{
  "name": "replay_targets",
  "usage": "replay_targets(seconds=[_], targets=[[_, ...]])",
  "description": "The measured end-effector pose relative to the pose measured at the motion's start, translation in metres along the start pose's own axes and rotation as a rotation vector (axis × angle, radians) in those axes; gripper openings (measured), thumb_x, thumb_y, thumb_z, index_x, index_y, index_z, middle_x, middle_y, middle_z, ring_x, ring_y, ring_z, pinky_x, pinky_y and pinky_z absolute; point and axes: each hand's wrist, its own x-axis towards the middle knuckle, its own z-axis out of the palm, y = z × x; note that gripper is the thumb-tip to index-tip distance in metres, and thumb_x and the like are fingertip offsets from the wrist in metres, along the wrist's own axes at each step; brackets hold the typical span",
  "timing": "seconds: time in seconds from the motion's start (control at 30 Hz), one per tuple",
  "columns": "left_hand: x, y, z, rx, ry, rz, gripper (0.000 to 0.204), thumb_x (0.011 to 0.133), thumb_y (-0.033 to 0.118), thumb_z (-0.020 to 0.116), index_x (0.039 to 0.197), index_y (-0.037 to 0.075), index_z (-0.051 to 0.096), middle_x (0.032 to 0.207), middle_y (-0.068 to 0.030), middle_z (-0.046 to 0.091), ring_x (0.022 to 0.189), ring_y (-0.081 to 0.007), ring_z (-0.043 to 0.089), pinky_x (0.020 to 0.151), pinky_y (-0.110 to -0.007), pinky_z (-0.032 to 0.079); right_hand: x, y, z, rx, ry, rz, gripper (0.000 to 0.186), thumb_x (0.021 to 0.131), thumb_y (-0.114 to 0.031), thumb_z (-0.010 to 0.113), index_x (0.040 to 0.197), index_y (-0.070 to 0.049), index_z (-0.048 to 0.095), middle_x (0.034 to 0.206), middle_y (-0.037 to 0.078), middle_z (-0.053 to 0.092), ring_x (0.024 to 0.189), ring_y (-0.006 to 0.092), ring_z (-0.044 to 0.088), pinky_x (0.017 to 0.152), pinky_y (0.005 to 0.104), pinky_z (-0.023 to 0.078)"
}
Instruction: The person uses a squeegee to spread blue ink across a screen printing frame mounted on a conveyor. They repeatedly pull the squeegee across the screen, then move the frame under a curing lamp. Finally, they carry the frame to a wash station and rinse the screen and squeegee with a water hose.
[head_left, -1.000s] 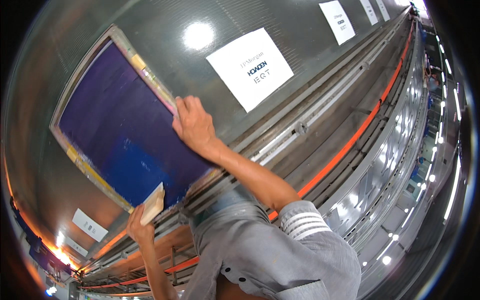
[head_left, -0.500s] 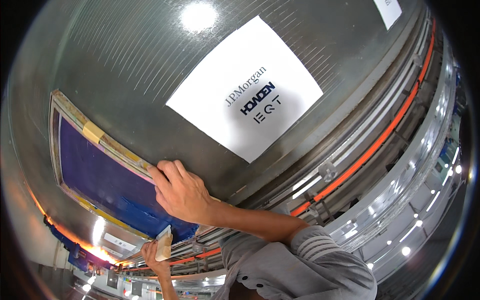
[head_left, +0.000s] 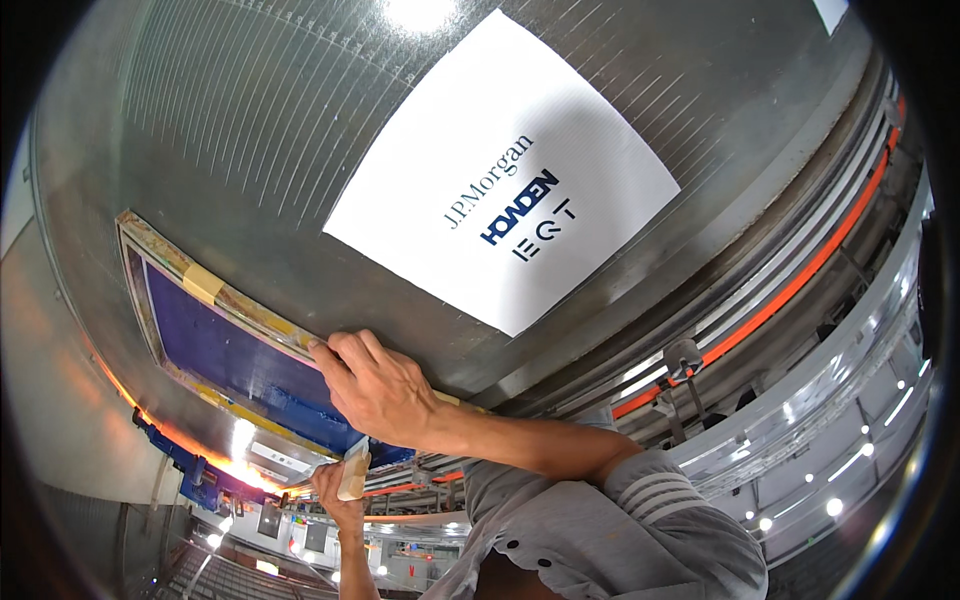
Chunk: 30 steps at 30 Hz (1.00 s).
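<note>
A screen-printing frame [head_left: 262, 328] with yellow tape on its rim and purple-blue mesh stands at the left over the metal table. My right hand [head_left: 382, 392] reaches across from the right, its fingers bent over the frame's upper rim. Wet-looking blue ink covers the mesh's lower right end. Beside that end, my left hand [head_left: 338, 494] is closed round a pale squeegee [head_left: 354, 470]; its blade end is near the blue ink, and I cannot tell whether they touch. A white sheet [head_left: 430, 180] with dark printing lies flat on the table, above and right of my right hand.
Fine parallel scratch lines mark the grey metal table [head_left: 270, 150]. Along its right edge run metal rails and an orange strip [head_left: 770, 305]. Part of another white sheet [head_left: 831, 14] shows at the top right. A bright lamp reflects at the top.
The whole view has shifted, and the sheet looks larger with less shadow on it. The frame's mesh looks narrower. Both hands keep their holds; the squeegee appears slightly farther right.
</note>
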Motion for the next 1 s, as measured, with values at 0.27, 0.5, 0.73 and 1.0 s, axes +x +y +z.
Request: replay_targets(seconds=[0.27, 0.5, 0.73, 1.0], targets=[[-0.002, -0.002, 0.002, -0.039, 0.018, -0.004, 0.033, 0.079, 0.017, 0.071, 0.108, 0.001, 0.07, 0.104, -0.0145, 0.067, 0.105, -0.0375, 0.056, 0.096, -0.049, 0.044, -0.001, 0.0, 0.0, 0.0, -0.01, -0.006, 0.05, 0.073, -0.004, 0.071, 0.121, 0.003, 0.062, 0.104, 0.01, 0.055, 0.089, 0.0213, 0.058, 0.064, 0.0299, 0.055], [-0.01, -0.015, 0.006, -0.07, 0.025, -0.062, 0.037, 0.075, 0.015, 0.074, 0.108, 0.0, 0.07, 0.101, -0.0152, 0.066, 0.102, -0.0365, 0.058, 0.093, -0.046, 0.046, -0.002, 0.0, 0.005, -0.04, 0.022, -0.03, 0.053, 0.07, -0.003, 0.073, 0.121, 0.003, 0.063, 0.102, 0.009, 0.054, 0.087, 0.0209, 0.057, 0.061, 0.0299, 0.054], [-0.011, -0.017, 0.007, -0.1, 0.04, -0.08, 0.036, 0.076, 0.015, 0.074, 0.108, -0.002, 0.071, 0.099, -0.0152, 0.066, 0.097, -0.035, 0.06, 0.09, -0.045, 0.047, -0.002, 0.0, 0.004, -0.079, 0.007, -0.067, 0.047, 0.074, -0.008, 0.068, 0.118, 0.005, 0.059, 0.098, 0.01, 0.051, 0.089, 0.0219, 0.053, 0.068, 0.0275, 0.053], [-0.012, -0.022, 0.01, -0.087, 0.062, -0.067, 0.033, 0.078, 0.013, 0.072, 0.107, -0.002, 0.071, 0.097, -0.0151, 0.066, 0.095, -0.0338, 0.062, 0.088, -0.044, 0.048, -0.004, -0.001, 0.007, -0.106, 0.029, -0.097, 0.046, 0.074, -0.008, 0.068, 0.117, 0.007, 0.061, 0.095, 0.011, 0.051, 0.088, 0.0219, 0.053, 0.071, 0.0271, 0.052]])
